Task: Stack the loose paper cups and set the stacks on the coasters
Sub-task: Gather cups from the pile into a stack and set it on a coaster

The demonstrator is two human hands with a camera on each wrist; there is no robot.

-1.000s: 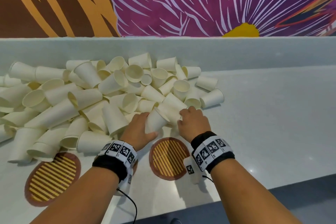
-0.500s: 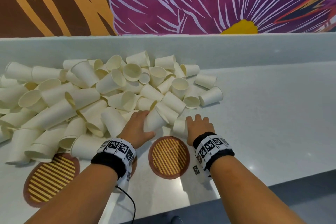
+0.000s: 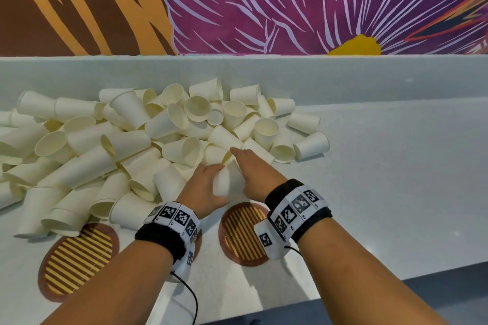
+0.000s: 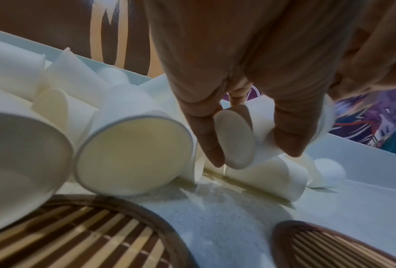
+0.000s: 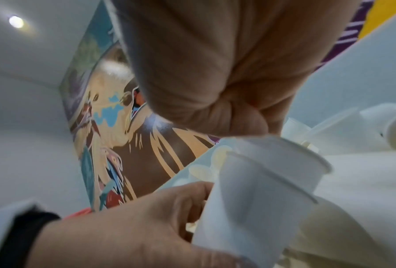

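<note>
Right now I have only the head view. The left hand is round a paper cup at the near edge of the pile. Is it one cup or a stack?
Observer: A stack. The right wrist view shows two rims, one behind the other, on the nested paper cups that the left hand holds.
Operator: Where does it grip them?
Observer: Near the base. In the left wrist view its fingers pinch the sides, and the flat bottom faces the camera.
Operator: That wrist hides something brown on the counter.
Observer: It looks to be a third striped coaster. No stack stands on the part in view.
</note>
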